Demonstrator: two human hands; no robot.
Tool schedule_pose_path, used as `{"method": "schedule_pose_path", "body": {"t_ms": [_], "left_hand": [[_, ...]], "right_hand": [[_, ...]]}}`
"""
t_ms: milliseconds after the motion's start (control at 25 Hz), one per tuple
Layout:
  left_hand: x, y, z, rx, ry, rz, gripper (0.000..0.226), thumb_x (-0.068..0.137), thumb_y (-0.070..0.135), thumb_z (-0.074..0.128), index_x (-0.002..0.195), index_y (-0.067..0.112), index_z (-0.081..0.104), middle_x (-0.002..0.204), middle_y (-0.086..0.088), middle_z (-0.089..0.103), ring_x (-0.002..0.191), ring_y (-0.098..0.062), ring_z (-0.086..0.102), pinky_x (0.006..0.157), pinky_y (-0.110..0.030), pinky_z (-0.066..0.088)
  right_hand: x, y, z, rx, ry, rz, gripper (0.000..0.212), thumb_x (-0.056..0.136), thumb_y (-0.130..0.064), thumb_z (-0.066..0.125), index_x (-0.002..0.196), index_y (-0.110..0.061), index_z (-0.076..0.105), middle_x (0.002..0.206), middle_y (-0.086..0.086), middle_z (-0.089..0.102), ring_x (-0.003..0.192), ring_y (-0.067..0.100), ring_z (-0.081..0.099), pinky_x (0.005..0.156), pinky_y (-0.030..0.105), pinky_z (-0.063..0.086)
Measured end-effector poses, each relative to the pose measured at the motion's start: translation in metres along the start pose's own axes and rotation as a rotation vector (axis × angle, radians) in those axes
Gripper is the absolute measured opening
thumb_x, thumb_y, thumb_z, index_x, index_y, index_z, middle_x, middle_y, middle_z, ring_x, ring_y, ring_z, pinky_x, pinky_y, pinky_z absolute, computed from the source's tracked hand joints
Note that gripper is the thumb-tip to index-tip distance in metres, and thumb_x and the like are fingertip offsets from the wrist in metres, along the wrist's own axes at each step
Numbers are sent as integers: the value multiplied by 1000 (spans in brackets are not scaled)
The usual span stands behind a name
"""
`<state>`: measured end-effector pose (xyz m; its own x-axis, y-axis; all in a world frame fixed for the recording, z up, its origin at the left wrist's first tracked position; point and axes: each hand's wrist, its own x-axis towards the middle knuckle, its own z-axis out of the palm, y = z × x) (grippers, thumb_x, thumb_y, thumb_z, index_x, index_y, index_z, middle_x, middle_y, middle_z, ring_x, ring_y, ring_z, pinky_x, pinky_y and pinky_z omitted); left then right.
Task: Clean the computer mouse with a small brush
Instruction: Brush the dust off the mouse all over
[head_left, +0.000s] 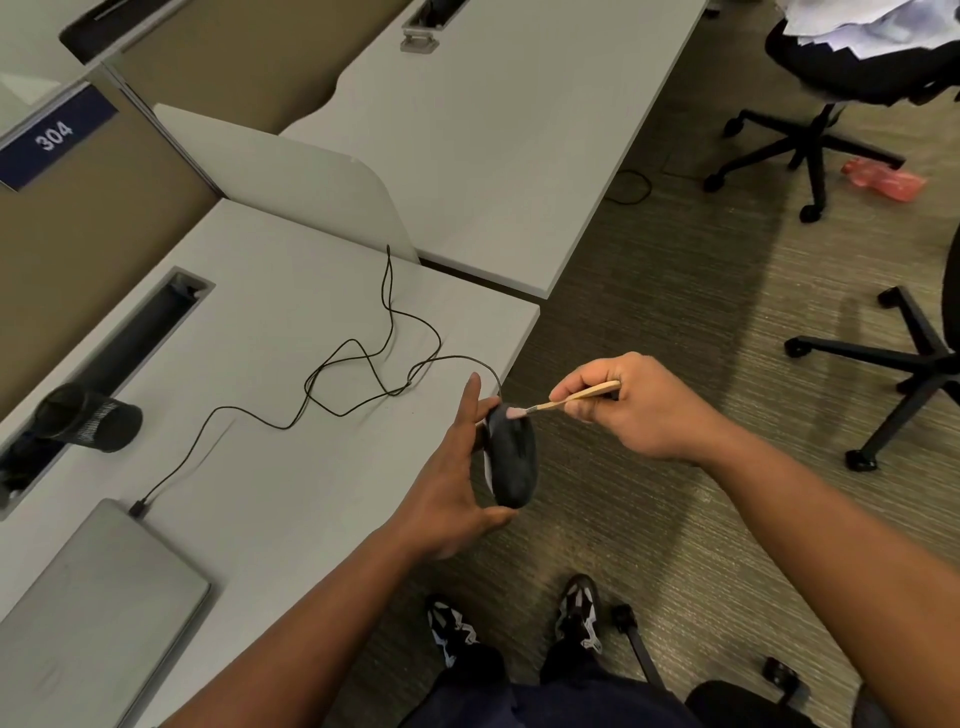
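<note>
My left hand (451, 478) holds a dark grey computer mouse (511, 457) just past the desk's front edge, thumb under its near end and fingers behind it. The mouse is turned on its side. My right hand (628, 408) pinches a small brush with a pale wooden handle (584, 393). The brush's bristle tip (516, 413) touches the far end of the mouse, where the cable comes out. The mouse's black cable (363, 364) trails in loose loops across the grey desk (270, 467) to a closed laptop.
A closed grey laptop (93, 613) lies at the desk's near left. A black mesh pen cup (91, 418) lies on its side by the cable slot (130, 332). Black office chairs (821, 130) stand on the carpet at right, near a red plastic bag (883, 179).
</note>
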<state>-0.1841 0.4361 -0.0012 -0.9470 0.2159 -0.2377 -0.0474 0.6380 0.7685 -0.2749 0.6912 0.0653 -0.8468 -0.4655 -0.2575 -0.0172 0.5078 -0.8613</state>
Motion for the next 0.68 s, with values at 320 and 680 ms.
{"method": "schedule_pose_path", "body": {"t_ms": [320,680], "left_hand": [[1,-4,2,-22,-7,-11,158,64,25,103,159,63,-18,155,53,21,148,-3,46,106,-13,38],[1,-2,1,-29,-18,-31,158,66,21,102,158,64,-19,157,50,21,147,1,45,104,-4,37]], "right_hand": [[2,0,-3,-15,11,21,21,97,-16,71,91,-36,79,77,1,74,63,7,59,60,29,49],[5,2,-1,-36,3,22,22,97,-15,71,91,-35,79,70,-5,72,56,0,53,57,26,45]]}}
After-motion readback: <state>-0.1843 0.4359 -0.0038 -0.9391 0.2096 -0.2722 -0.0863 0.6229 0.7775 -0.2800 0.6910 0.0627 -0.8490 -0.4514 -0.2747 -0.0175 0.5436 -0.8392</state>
